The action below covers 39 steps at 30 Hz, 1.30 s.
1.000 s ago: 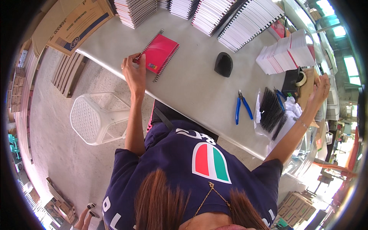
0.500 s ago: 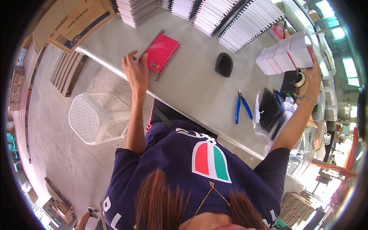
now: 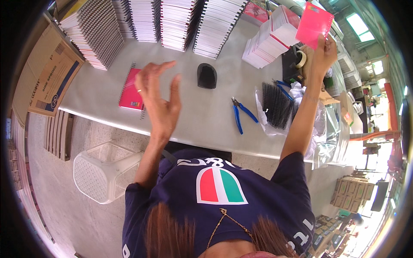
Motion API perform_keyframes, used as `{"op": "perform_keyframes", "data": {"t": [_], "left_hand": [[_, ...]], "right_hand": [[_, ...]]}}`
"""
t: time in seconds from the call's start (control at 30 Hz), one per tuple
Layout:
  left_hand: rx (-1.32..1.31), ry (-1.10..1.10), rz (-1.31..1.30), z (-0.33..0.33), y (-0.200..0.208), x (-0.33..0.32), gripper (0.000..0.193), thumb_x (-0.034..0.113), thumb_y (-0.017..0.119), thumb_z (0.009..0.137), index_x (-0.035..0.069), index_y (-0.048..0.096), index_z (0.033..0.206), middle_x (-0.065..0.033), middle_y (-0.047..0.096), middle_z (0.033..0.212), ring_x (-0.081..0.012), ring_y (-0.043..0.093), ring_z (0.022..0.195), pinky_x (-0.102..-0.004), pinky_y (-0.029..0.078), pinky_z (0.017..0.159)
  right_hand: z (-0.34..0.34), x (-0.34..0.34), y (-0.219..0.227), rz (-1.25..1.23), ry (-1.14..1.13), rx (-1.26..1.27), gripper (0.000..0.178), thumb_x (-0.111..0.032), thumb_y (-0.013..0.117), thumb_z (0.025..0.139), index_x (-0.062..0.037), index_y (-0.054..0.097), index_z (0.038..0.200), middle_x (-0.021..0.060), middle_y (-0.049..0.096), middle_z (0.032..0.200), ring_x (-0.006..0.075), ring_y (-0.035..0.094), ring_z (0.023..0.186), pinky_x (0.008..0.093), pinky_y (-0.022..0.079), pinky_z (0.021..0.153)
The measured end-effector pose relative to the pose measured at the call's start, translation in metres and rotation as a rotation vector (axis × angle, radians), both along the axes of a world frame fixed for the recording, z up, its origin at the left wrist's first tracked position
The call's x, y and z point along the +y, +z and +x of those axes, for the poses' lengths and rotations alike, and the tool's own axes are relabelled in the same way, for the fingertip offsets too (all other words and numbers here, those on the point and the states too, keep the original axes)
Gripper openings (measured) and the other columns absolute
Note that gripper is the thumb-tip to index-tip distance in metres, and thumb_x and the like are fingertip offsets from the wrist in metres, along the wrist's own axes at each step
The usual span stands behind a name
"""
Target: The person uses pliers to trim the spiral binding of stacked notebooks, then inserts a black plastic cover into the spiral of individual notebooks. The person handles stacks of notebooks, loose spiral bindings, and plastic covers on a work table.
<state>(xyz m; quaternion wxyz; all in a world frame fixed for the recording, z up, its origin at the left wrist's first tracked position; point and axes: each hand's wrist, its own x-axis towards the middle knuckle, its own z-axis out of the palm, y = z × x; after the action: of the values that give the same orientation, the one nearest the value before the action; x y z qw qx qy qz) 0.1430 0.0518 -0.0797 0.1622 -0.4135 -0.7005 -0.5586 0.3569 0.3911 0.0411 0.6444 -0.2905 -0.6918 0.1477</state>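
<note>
My right hand point(image 3: 325, 49) is raised at the upper right, its fingers closed on a small pink notebook point(image 3: 315, 25). That notebook has a row of holes along one edge, and no coil shows on it. Just below and left of it stands a stack of unbound notebooks point(image 3: 264, 41). My left hand point(image 3: 159, 96) hovers over the table with fingers apart and nothing in them. Close behind it, partly covered by it, lies a pink coil-bound notebook point(image 3: 130, 91). Blue-handled cutters point(image 3: 242, 114) and black plastic coils point(image 3: 275, 105) on white wrapping lie nearer my right forearm.
Tall stacks of bound notebooks point(image 3: 178, 23) line the table's far side. A black cup-like object point(image 3: 207, 76) sits mid-table. A tape roll point(image 3: 301, 59) rests by a black box. A cardboard box point(image 3: 53, 77) and a white stool point(image 3: 103, 172) are at the left.
My right hand has lifted a pink notebook up from the unbound stack. My left hand has come away from the bound notebook and spread its fingers. The whole view has turned.
</note>
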Motion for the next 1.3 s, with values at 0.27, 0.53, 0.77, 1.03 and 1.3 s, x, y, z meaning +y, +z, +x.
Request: {"op": "perform_keyframes", "data": {"t": [0.27,0.53,0.77,1.03,1.3], "left_hand": [[0.495,-0.077,-0.324,0.054,0.052,0.009,0.045,0.011,0.068,0.088,0.027,0.066,0.129,0.0049,0.064,0.118,-0.0135,0.059,0.111,-0.0524,0.02,0.113],[0.228,-0.308,-0.616,0.024,0.002,-0.015,0.023,0.007,0.064,0.091,0.021,0.069,0.108,0.0062,0.064,0.101,-0.0154,0.063,0.1,-0.0553,0.019,0.115],[0.199,-0.291,-0.754,0.027,-0.019,-0.024,0.02,0.008,0.057,0.096,0.016,0.059,0.115,0.0,0.061,0.112,-0.0214,0.057,0.116,-0.0579,0.012,0.118],[0.18,-0.262,-0.683,0.041,-0.036,-0.015,0.029,0.034,0.073,0.087,0.019,0.059,0.108,0.0,0.053,0.115,-0.0257,0.049,0.121,-0.0711,0.012,0.114],[0.149,-0.123,-0.54,0.053,-0.057,-0.001,0.051,0.061,0.083,0.066,0.02,0.064,0.09,-0.0006,0.048,0.114,-0.0274,0.046,0.117,-0.0687,0.017,0.111]], "right_hand": [[-0.012,-0.204,-0.059,0.102,0.364,-0.714,0.024,-0.007,0.065,0.087,-0.0109,0.073,0.11,0.0072,0.07,0.098,0.0256,0.064,0.097,0.0414,0.042,0.093],[0.119,-0.129,-0.148,-0.239,-0.467,-0.596,0.02,-0.015,0.067,0.091,-0.004,0.073,0.107,0.0177,0.072,0.108,0.0346,0.068,0.099,0.0424,0.052,0.088],[0.228,-0.113,-0.201,-0.828,-0.78,-0.761,0.031,-0.031,0.075,0.086,-0.002,0.073,0.096,0.0212,0.072,0.092,0.0386,0.068,0.09,0.0455,0.05,0.082],[0.225,-0.114,-0.189,-0.496,-0.822,-0.435,0.02,-0.019,0.074,0.088,0.0,0.07,0.093,0.0146,0.07,0.089,0.0301,0.066,0.08,0.0406,0.049,0.075],[0.212,-0.115,-0.173,-0.315,-0.98,-0.481,0.019,-0.019,0.071,0.091,-0.0002,0.069,0.094,0.0131,0.07,0.089,0.0267,0.065,0.081,0.0393,0.049,0.073]]}}
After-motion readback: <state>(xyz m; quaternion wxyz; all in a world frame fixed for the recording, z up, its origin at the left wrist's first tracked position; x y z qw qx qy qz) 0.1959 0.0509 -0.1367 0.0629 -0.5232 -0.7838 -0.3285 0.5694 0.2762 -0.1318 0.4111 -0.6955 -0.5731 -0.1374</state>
